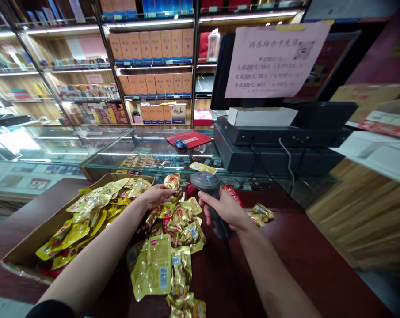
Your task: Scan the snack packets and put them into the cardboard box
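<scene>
Gold foil glints in the left hand (158, 195): it pinches a small packet (172, 181) by thumb and fingertips, up over the far end of a heap of packets (183, 221). And across from it, the right hand (224, 207) has its grip wrapped round the handle of a dark scanner (206, 180), head upward, blue light on, just right of that foil! Down near us, a large flat pouch (155, 265) shows its barcode on the dark red desk (312, 260). Left, an open carton (24, 270) brims with yellow packets (82, 223); far off, a mouse (180, 144) sits on a red mat (198, 138).
</scene>
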Demonstrator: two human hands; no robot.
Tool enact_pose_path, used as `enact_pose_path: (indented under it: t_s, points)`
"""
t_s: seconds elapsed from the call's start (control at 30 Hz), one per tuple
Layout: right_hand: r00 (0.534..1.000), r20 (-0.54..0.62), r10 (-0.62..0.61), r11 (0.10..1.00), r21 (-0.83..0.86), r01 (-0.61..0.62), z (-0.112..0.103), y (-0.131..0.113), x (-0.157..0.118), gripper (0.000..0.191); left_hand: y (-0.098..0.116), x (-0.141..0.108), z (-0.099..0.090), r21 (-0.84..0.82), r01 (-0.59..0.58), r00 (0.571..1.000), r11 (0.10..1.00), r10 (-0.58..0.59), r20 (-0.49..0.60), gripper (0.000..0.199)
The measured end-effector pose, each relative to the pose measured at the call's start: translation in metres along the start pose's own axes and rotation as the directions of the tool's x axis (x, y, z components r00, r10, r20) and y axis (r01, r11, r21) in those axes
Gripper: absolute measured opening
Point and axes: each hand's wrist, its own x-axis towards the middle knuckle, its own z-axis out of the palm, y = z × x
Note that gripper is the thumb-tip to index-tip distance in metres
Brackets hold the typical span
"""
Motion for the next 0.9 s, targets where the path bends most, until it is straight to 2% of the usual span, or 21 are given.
enact_pose_path:
  t_s: [0.13, 0.33, 0.47, 0.57, 0.67, 0.8, 0.9]
  points:
    - [1.000, 0.023, -0.015, 1.000, -0.008, 0.015, 0.002, 0.004, 0.003, 0.032, -0.001, 0.001, -0.001, -0.017, -0.001, 1.000, 1.000, 0.001, 0.008, 0.030]
    - [1.000, 0.004, 0.026, 1.000, -0.013, -0.026, 0.004, 0.006, 0.005, 0.031, -0.004, 0.004, -0.004, 0.006, -0.011, 0.999, 1.000, 0.011, 0.050, 0.035]
    - [1.000, 0.005, 0.023, 1.000, 0.001, -0.023, 0.005, 0.006, 0.005, 0.029, -0.003, 0.003, -0.001, -0.031, 0.016, 0.999, 0.999, -0.015, 0.039, 0.030]
    - [1.000, 0.019, 0.012, 1.000, 0.005, -0.012, 0.005, 0.006, 0.004, 0.029, 0.001, 0.000, 0.002, -0.082, 0.031, 0.999, 0.996, -0.028, 0.028, 0.024]
    - [1.000, 0.029, -0.004, 1.000, 0.003, 0.004, 0.004, 0.005, 0.003, 0.030, 0.007, -0.002, 0.004, -0.171, -0.023, 1.000, 0.985, 0.023, 0.001, 0.020]
    - [1.000, 0.015, 0.009, 1.000, 0.002, -0.009, 0.005, 0.002, 0.002, 0.031, 0.012, -0.004, 0.004, -0.334, -0.068, 0.994, 0.940, 0.093, 0.059, 0.012]
    - [1.000, 0.015, 0.013, 1.000, 0.008, -0.013, 0.007, 0.002, 0.002, 0.031, 0.013, -0.007, 0.005, -0.356, -0.073, 0.992, 0.932, 0.106, 0.074, 0.016]
